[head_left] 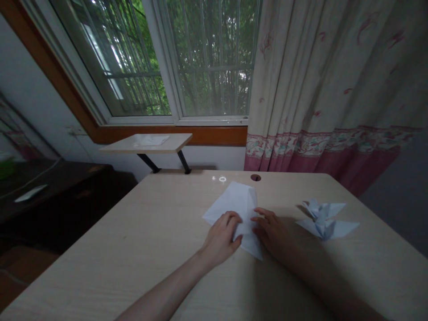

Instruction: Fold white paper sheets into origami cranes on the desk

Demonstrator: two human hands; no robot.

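A partly folded sheet of white paper (236,198) lies on the table, with a creased flap along its right side and a point towards me. My left hand (222,234) presses down on its lower left part, fingers curled and thumb on the paper. At the right edge, my right hand (270,229) has its bent fingertips on the folded flap, holding that edge. Right of my hands stand folded paper cranes (323,220), wings spread, close together.
The pale wooden table (150,236) has a round cable hole (256,177) near its back edge. A small raised shelf (180,138) at the back left carries white paper or tissue (152,140). Behind are a window and a patterned curtain (301,89). A dark surface (67,183) stands left.
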